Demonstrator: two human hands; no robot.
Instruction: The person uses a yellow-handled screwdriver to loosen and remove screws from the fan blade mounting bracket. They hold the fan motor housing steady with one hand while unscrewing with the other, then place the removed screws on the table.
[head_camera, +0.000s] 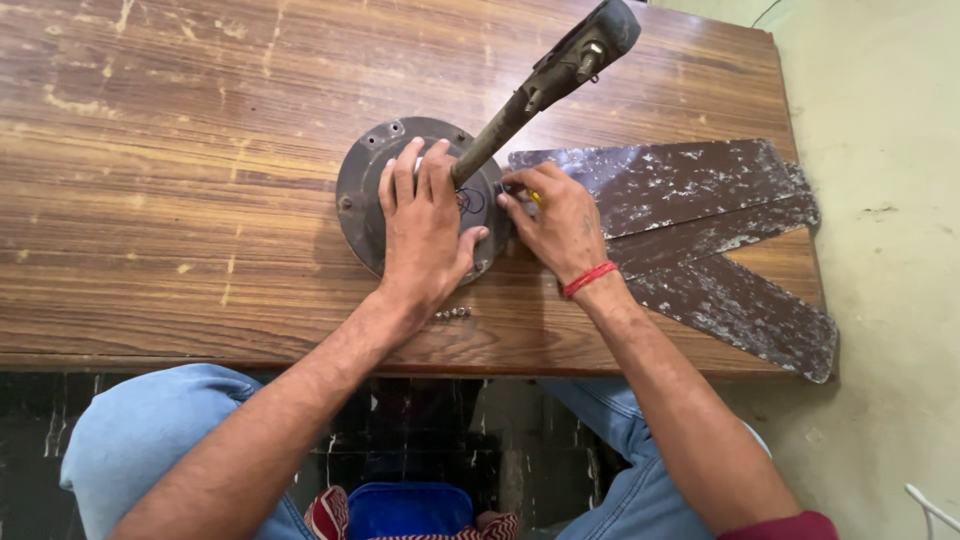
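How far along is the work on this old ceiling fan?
Done: three fan blades lie stacked on the table, and small screws lie loose by its front edge. In hand: the left hand presses flat on the round motor housing while the right hand works at its rim. Left: the downrod is attached.

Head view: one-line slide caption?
Left hand steadies a ceiling fan motor on a wooden table; right hand works its edge.

light: soft daylight spreading evenly, bright | shadows: faint ones pooling under the forearms | glare: mild sheen showing on the wooden table (180, 180) | focus: staying sharp (edges bowing slightly)
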